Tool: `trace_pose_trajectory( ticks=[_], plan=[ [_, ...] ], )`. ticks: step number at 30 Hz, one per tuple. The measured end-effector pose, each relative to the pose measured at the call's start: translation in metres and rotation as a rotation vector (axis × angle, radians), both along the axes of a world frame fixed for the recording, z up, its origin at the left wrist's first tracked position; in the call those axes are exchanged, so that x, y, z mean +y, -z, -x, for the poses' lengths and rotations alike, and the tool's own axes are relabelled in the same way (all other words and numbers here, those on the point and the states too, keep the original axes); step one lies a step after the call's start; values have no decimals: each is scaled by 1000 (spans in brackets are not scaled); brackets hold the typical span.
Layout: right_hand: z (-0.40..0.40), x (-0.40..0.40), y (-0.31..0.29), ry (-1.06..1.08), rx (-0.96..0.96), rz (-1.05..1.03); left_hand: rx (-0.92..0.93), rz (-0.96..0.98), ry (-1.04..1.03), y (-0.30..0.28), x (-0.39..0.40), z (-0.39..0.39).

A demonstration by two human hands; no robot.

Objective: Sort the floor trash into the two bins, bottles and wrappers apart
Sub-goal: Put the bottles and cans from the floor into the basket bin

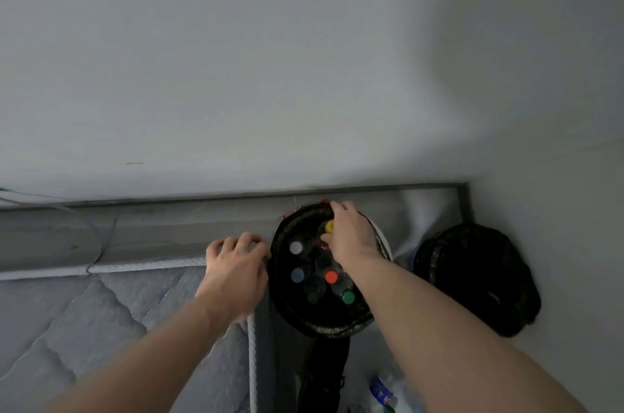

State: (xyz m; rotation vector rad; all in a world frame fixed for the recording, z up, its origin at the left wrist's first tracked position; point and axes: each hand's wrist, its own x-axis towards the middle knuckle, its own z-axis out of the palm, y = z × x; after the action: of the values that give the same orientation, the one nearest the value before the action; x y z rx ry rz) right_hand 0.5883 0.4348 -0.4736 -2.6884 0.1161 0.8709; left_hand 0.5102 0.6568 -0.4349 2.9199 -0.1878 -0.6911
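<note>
A round bin lined with a black bag stands by the wall and holds several upright bottles with white, blue, red and green caps. My right hand reaches into the bin's far side, its fingers curled around a yellow-capped bottle. My left hand hovers at the bin's left rim with fingers loosely curled and nothing in it. A second bin with a black bag sits to the right, in the corner; its contents are hidden.
A grey quilted mattress fills the lower left, its corner next to the bin. A clear bottle with a blue label lies on the floor at the bottom edge. White walls meet at the right; a cable hangs at left.
</note>
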Motion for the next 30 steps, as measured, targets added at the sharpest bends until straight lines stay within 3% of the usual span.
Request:
trace_pose_trajectory(
  ticks=[6, 11, 21, 30],
  plan=[
    [41, -34, -56, 42, 6, -37, 218, -61, 34, -35, -12, -4],
    [103, -71, -109, 67, 6, -146, 170, 7, 63, -70, -66, 32],
    [321, -209, -153, 239, 132, -64, 240, -39, 201, -102, -199, 193],
    [547, -324, -186, 251, 225, -27, 233, -24, 13, -154, -285, 384]
  ],
)
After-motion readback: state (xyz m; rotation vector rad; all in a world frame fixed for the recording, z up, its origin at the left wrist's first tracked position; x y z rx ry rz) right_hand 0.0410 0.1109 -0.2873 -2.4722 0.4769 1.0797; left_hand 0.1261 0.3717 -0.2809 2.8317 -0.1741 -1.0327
